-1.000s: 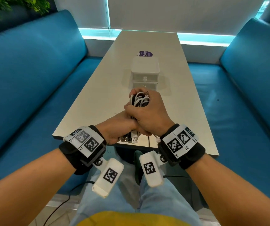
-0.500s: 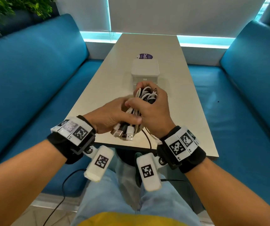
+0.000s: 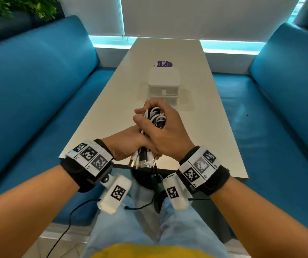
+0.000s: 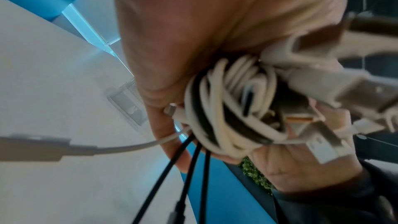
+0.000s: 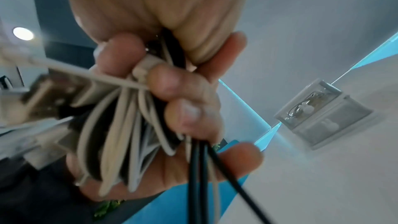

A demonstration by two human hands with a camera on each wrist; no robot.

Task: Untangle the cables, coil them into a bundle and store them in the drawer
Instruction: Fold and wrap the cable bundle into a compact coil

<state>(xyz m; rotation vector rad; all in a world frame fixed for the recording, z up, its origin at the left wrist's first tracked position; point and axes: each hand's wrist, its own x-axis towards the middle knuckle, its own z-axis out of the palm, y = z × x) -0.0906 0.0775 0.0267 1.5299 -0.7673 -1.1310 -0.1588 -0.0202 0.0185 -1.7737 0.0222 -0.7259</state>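
Observation:
A bundle of white and black cables [image 3: 156, 117] is held above the near end of the table [image 3: 112, 101]. My right hand [image 3: 163, 131] grips its upper, looped part, fingers curled round the coils [image 5: 120, 125]. My left hand [image 3: 129, 144] grips the lower part, where several USB plugs [image 3: 140, 162] stick out toward me. In the left wrist view the coils [image 4: 226, 108] sit in the palm and black cable ends [image 4: 193, 168] hang loose. The small white drawer unit [image 3: 164, 86] stands just beyond the hands, both drawers pushed in.
Blue sofas [image 3: 28, 94] flank the table on both sides. A purple sticker [image 3: 163, 64] lies behind the drawer unit. The top drawer [image 5: 310, 103] holds a black cable. A thin black wire [image 3: 71, 216] trails down by my knees.
Both hands shifted slightly with the bundle, ending near the table's front edge. The left hand slid lower on the bundle, next to the plugs.

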